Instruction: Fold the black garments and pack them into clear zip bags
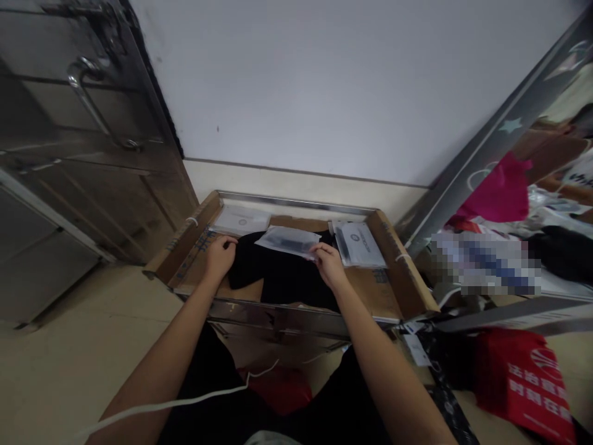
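A black garment (282,278) lies spread in a shallow cardboard-lined tray (386,290). Over its upper part is a frosted plastic bag (288,240) with something dark inside. My right hand (330,264) pinches that bag's right corner between thumb and fingers. At the garment's left edge is my left hand (220,256), its fingers curled; whatever they hold is hidden. Another frosted bag with a printed logo (361,244) rests on the tray's right side. A pale printed bag (241,220) lies at the back left.
A metal door with a handle (99,111) stands at left, a white wall (296,86) behind the tray. On the right, a cluttered table holds a pink cloth (500,191). Below it sits a red bag (525,377). A white cord (185,402) crosses in front of my legs.
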Motion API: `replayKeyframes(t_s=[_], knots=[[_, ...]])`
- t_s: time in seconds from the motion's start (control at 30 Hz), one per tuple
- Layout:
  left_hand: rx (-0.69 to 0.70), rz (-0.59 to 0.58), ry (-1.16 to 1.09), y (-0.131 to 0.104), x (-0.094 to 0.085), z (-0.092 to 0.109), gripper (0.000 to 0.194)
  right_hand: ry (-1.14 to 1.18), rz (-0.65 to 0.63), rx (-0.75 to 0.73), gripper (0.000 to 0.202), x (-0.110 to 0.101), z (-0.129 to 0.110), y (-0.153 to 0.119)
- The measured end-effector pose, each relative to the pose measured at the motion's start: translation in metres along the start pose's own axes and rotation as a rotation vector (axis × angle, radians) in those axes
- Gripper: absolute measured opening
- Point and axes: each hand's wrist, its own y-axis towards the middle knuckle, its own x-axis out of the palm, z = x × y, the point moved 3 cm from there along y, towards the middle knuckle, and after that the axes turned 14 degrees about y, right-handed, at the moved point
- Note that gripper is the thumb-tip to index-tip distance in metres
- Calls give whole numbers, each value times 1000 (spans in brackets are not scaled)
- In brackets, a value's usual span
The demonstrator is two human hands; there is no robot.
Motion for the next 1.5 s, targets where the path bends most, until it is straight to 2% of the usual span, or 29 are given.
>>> replayKeyframes(t_s=[0.1,0.17,0.2,0.3,0.4,0.5,0.57,0.7,0.9,1.17,1.5], knots=[[68,126,56,-5,-13,11,21,98,-9,36,13,-2,4,0],[178,203,102,-12,-22,26,19,146,-14,51,13,-1,4,-1],[251,198,115,-17,-24,37,18,163,-13,54,14,-1,3,-2],[484,15,125,-35,-18,79,23,181,-26,47,17,0,2,-4],[719,-200,198,-58,5,127,30,189,-56,50,19,0,0,-6],[803,-282,273,-72,31,162,32,214,-65,66,19,1,-2,-8],[786,-284,311,-75,44,174,31,237,-57,78,22,1,-4,-9],[727,-291,348,-75,57,179,29,268,-38,98,31,1,-4,-11],[710,-312,357,-75,56,177,29,255,-50,102,34,1,-3,-9],[625,-316,424,-82,65,177,29,255,-51,117,36,4,-6,-11],[594,-406,382,-80,62,182,29,274,-57,121,34,3,-7,-10]])
